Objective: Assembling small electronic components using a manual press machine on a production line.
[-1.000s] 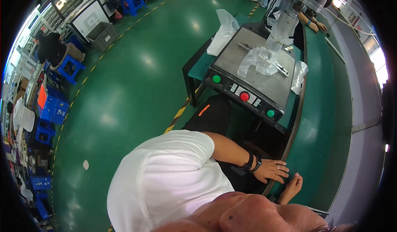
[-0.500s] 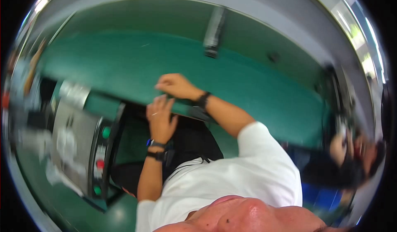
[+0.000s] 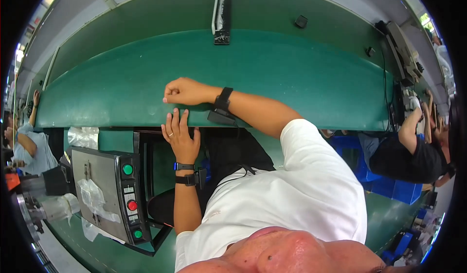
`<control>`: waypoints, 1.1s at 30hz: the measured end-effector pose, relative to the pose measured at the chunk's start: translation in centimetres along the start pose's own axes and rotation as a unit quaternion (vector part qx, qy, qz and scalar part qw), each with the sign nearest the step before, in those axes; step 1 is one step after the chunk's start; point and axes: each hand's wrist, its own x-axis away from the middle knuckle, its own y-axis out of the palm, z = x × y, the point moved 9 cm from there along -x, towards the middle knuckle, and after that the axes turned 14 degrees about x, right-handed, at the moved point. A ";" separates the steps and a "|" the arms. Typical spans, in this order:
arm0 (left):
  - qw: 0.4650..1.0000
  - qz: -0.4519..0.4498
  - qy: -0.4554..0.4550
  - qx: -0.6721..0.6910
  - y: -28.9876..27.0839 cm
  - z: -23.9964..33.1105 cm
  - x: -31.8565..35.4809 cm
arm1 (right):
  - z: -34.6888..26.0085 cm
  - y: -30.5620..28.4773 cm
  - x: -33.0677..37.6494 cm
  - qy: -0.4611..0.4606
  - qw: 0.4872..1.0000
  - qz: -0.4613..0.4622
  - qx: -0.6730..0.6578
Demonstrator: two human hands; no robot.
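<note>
My left hand (image 3: 181, 133) lies at the near edge of the green table (image 3: 272, 73), its fingers stretched and apart, holding nothing. A ring is on one finger, and dark bands circle the wrist. Just beyond it, my right hand (image 3: 185, 92) rests low over the table top with its fingers curled into a loose fist. Nothing shows in that fist, though its palm side is hidden. A black strap with a small dark box (image 3: 222, 108) is around the right wrist. The two hands are close together but apart.
To my left stands a machine (image 3: 101, 175) with green and red buttons and clear plastic bags (image 3: 92, 192) on it. A dark metal post (image 3: 222, 15) stands at the table's back. Blue crates (image 3: 394, 188) and a seated person (image 3: 404, 151) are at right; another person is far left.
My head view has turned, so the table's near edge looks level and the machine sits lower. The right hand stays curled, the left one spread; both remain at the edge.
</note>
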 end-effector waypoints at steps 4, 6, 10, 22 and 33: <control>1.000 -0.020 0.015 0.005 -0.7 -0.2 0.0 | -2.0 -12.5 0.8 0.028 0.977 0.190 0.090; 1.000 -0.015 0.020 0.009 -1.1 -0.2 0.0 | 0.0 -23.5 3.0 0.041 0.924 0.352 0.144; 1.000 0.001 0.023 0.019 -1.2 0.6 -0.2 | 7.0 -39.6 13.0 0.205 0.655 0.485 0.542; 0.999 0.000 0.027 0.044 -0.9 0.5 0.0 | 21.2 -41.8 19.4 0.416 0.726 0.340 0.430; 0.902 0.050 -0.093 0.418 -6.0 1.4 -2.5 | -10.2 -18.1 8.9 -0.192 0.830 0.297 0.432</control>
